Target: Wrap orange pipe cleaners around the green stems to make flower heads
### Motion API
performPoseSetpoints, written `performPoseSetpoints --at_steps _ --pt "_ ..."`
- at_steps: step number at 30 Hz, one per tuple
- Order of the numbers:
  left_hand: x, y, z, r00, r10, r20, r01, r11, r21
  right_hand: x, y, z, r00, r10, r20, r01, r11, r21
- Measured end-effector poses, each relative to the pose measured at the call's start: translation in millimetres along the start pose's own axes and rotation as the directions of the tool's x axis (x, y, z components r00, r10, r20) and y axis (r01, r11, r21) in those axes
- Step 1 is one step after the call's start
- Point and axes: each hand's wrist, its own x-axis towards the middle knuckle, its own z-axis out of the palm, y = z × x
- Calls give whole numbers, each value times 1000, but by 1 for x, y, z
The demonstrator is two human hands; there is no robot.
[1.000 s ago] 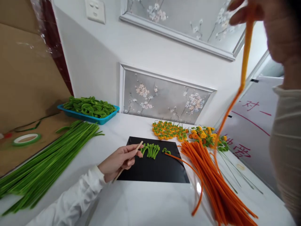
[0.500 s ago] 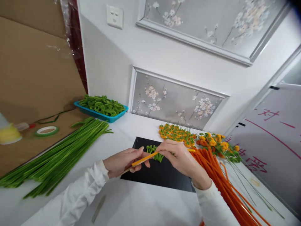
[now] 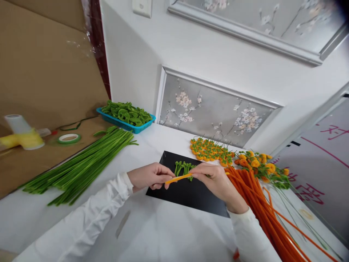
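Note:
An orange chenille stem (image 3: 178, 178) is stretched nearly level between my two hands, above a black board (image 3: 185, 200). My left hand (image 3: 149, 176) is closed, pinching its left end between thumb and fingers. The fingers of my right hand (image 3: 215, 182) pinch it farther right, and a short orange end shows past that hand. Just behind the stem, several short green twisted pieces (image 3: 178, 168) lie on the board, partly hidden by my right hand. A bundle of long orange chenille stems (image 3: 253, 196) lies beside my right wrist.
Long green chenille stems (image 3: 89, 163) lie at left, below a blue tray (image 3: 122, 125) of green curled pieces. Green tape (image 3: 69, 138) sits on brown cardboard (image 3: 54, 156). Small orange flowers (image 3: 212, 151) and a flower bunch (image 3: 259, 163) lie at back right, near the wall.
My left fingers, looser before, have closed on the left end of the orange stem. The stem is now flatter, less slanted. The view has shifted, so the surroundings appear farther right.

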Motion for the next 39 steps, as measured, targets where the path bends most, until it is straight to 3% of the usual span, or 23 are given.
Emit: performPoseSetpoints --at_steps 6,11,17,24,34,39 --pt "-1 0 4 998 52 -42 -40 966 254 -2 9 -3 999 -9 45 4 994 107" --pt "-4 7 11 999 -23 24 19 989 145 0 7 2 996 8 88 -19 993 117" --pt "-5 6 11 993 60 103 -73 989 128 3 8 8 991 22 133 -36 994 101" --pt "-4 7 12 998 28 62 -38 983 180 2 11 14 980 -13 196 -2 997 79" --pt "1 7 15 991 135 -9 -130 965 229 5 10 34 998 -62 7 62 998 -4" --pt "5 3 15 984 177 -22 -169 963 208 4 9 39 997 -72 36 71 997 27"
